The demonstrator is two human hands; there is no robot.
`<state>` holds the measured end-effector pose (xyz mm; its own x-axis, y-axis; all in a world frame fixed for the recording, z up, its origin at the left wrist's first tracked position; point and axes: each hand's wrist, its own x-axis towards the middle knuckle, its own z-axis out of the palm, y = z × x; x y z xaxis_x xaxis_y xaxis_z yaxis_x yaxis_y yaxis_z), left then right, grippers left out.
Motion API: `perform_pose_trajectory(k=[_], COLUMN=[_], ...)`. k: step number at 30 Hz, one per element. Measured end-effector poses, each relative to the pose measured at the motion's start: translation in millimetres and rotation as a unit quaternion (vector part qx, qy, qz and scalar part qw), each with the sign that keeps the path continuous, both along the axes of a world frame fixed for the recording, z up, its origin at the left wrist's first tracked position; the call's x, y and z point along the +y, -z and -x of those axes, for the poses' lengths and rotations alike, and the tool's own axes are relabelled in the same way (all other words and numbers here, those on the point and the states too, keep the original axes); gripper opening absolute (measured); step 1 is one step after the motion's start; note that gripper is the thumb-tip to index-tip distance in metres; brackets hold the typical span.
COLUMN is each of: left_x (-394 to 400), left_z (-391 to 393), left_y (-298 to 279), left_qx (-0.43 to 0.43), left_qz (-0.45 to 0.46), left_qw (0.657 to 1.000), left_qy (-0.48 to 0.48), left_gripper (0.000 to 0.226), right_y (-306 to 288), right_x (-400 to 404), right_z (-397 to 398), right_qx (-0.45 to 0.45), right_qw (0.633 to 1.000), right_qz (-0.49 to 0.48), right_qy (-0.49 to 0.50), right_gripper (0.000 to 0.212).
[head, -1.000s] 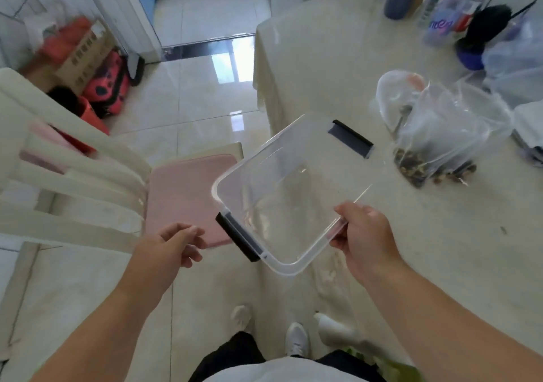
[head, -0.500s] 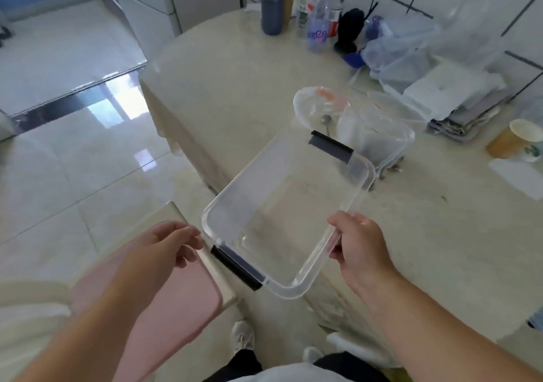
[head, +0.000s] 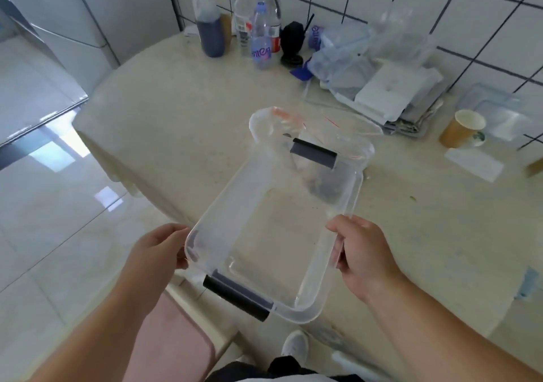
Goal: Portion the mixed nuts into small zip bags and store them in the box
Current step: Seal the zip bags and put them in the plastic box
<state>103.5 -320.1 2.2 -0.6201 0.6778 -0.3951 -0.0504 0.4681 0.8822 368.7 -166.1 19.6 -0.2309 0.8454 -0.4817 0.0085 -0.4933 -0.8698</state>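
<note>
I hold a clear plastic box [head: 223, 196] with black latches at both ends, empty, above the near edge of the table. My right hand [head: 361, 255] grips its right rim. On the opposite side, my left hand [head: 158, 249] holds the left rim near the close corner. Behind the box on the table lies a clear bag of mixed nuts [head: 273, 120]. The dark nuts [head: 326, 184] show blurred through the box's far wall.
Several bottles [head: 261, 29] stand at the back by the tiled wall. A heap of clear plastic bags [head: 352, 55], a paper cup [head: 462, 129] and a white card [head: 473, 164] lie at the right. A pink-cushioned chair [head: 176, 337] is below my left arm.
The box has moved forward over the table, in front of the nut bag. My left hand, free a second ago, has come onto the box's left rim. My view turned toward the table.
</note>
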Motion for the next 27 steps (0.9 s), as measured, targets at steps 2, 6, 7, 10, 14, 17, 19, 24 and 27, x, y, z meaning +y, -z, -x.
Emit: perform_pose_trajectory(k=[2, 6, 7, 10, 14, 17, 19, 24, 27], left_x=[18.7, 54.5, 63.2, 89.4, 118.6, 138.8, 153.8, 178.6, 198.0], left_z=[-7.8, -24.7, -29.1, -46.3, -68.9, -81.7, -89.9, -99.6, -102.6], left_y=[-1.4, -0.9, -1.5, -6.4, -7.2, -6.3, -6.2, -3.8, -1.9], left_qx=[0.009, 0.005, 0.003, -0.005, 0.001, 0.01, 0.008, -0.009, -0.015], left_qz=[-0.001, -0.001, -0.002, -0.008, -0.022, -0.028, -0.028, -0.03, -0.03], left_qw=[1.0, 0.998, 0.997, 0.993, 0.988, 0.983, 0.979, 0.974, 0.971], left_qy=[0.023, 0.07, 0.082, 0.116, 0.154, 0.182, 0.2, 0.223, 0.237], left_gripper=[0.022, 0.023, 0.022, 0.02, 0.02, 0.03, 0.034, 0.034, 0.031], right_y=[-0.1, -0.7, -0.2, 0.9, 2.1, 2.7, 5.3, 10.1, 13.2], right_x=[7.3, 16.6, 17.8, 20.3, 25.4, 33.2, 41.8, 63.9, 82.6], right_z=[-15.3, -52.1, -62.4, -92.8, -126.4, -143.1, -153.1, -160.1, -160.3], right_qx=[0.0, -0.018, -0.022, -0.031, -0.032, -0.036, -0.038, -0.069, -0.099], right_qw=[1.0, 0.999, 0.999, 0.997, 0.993, 0.988, 0.984, 0.974, 0.965], right_qz=[0.011, 0.027, 0.028, 0.033, 0.033, 0.034, 0.032, 0.033, 0.035], right_qy=[0.006, 0.026, 0.035, 0.067, 0.111, 0.144, 0.173, 0.213, 0.239], right_gripper=[0.048, 0.051, 0.05, 0.041, 0.048, 0.052, 0.051, 0.045, 0.035])
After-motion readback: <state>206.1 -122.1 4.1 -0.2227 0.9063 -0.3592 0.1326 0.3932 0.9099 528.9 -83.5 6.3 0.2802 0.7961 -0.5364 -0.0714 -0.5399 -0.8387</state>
